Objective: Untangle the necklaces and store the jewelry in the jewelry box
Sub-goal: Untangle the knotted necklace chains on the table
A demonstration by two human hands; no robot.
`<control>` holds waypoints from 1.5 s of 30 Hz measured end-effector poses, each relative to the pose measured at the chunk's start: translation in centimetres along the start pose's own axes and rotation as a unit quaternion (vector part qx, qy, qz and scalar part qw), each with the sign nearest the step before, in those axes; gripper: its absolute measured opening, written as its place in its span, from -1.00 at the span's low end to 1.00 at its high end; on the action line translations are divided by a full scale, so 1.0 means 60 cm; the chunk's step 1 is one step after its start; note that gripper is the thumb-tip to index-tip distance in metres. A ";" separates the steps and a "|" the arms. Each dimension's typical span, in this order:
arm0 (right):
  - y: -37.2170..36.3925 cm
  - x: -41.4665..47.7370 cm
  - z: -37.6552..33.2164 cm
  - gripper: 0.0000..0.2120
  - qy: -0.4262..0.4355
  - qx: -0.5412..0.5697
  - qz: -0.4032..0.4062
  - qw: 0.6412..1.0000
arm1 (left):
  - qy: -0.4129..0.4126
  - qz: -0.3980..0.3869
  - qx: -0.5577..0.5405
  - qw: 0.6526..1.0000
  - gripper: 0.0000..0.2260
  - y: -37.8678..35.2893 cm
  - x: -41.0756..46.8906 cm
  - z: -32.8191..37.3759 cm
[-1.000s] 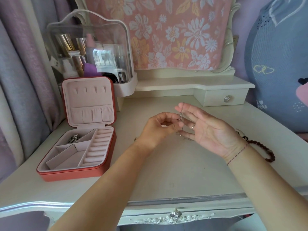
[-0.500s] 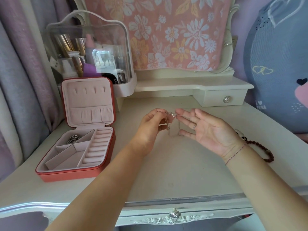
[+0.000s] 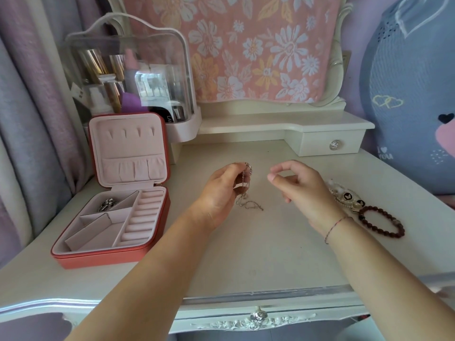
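I am holding a thin silver necklace (image 3: 249, 205) in my left hand (image 3: 220, 193), with my fingers curled around its top end. The chain is hanging almost straight down from my fingers, so its long way is running up and down. Its bottom end is lying on the white table (image 3: 246, 254) and curling off to the right in a wiggly line. My right hand (image 3: 304, 190) is floating near it, a little apart, with the fingers bent and the thumb close to the first finger. I cannot tell if it is pinching anything. The jewelry box (image 3: 110, 253) is sitting to the left, well apart from the necklace. It is square and red outside and soft pink inside, with its lid standing up. A shiny silver piece (image 3: 107, 205) is lying in its back left pocket. To the right, a round bracelet (image 3: 381, 222) of dark brown beads is lying flat, just beside some gold and white jewelry (image 3: 344, 196).
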State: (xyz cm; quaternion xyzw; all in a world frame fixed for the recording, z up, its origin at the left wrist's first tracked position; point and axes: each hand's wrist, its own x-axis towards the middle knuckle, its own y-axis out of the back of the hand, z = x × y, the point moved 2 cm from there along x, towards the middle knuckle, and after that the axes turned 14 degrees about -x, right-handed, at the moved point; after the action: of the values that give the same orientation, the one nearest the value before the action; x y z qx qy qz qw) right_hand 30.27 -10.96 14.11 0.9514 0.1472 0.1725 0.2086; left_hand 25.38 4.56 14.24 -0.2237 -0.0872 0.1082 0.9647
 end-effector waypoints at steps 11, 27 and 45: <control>-0.008 -0.002 -0.009 -0.93 0.037 0.053 -0.026 0.998 | 0.016 -0.040 0.066 0.997 -0.89 0.003 0.001 -0.010; -0.003 0.007 -0.005 -0.86 -0.026 0.175 -0.037 0.984 | 0.106 -0.063 -0.059 0.991 -0.85 -0.004 -0.004 -0.003; -0.006 0.007 -0.001 -0.82 -0.053 0.183 -0.037 0.981 | 0.050 -0.048 0.100 0.993 -0.83 -0.005 -0.010 -0.003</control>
State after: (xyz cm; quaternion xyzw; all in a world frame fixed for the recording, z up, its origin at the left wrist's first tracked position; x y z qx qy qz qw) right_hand 30.54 -10.49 14.14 0.9752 0.1996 0.0840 0.0447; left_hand 24.88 4.06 14.16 -0.1269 -0.0379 0.0583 0.9895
